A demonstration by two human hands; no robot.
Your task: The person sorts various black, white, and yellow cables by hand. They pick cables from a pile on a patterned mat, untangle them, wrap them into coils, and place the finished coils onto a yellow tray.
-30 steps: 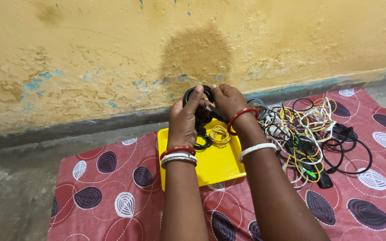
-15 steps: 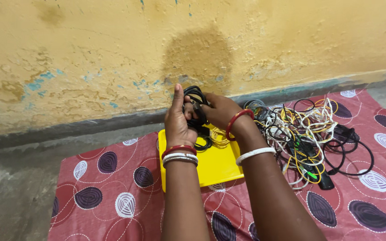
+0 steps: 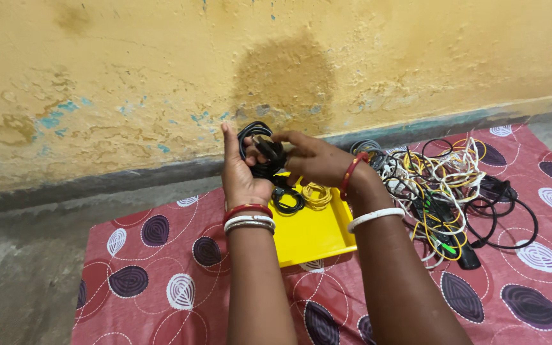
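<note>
Coiling a black cable (image 3: 260, 150) held above the far end of the yellow tray (image 3: 311, 233): left hand (image 3: 241, 172) clasps the bundle, thumb up, while the right hand (image 3: 311, 160) has its fingers (image 3: 285, 137) pinched on the loose end. Best done, I judge, by keeping loops even and tucking the end snugly. Coiled black and yellow cables (image 3: 301, 197) lie in the tray; a tangled cable pile (image 3: 445, 185) sits right of it. Since the earlier frames, both hands and bundle have shifted slightly left.
</note>
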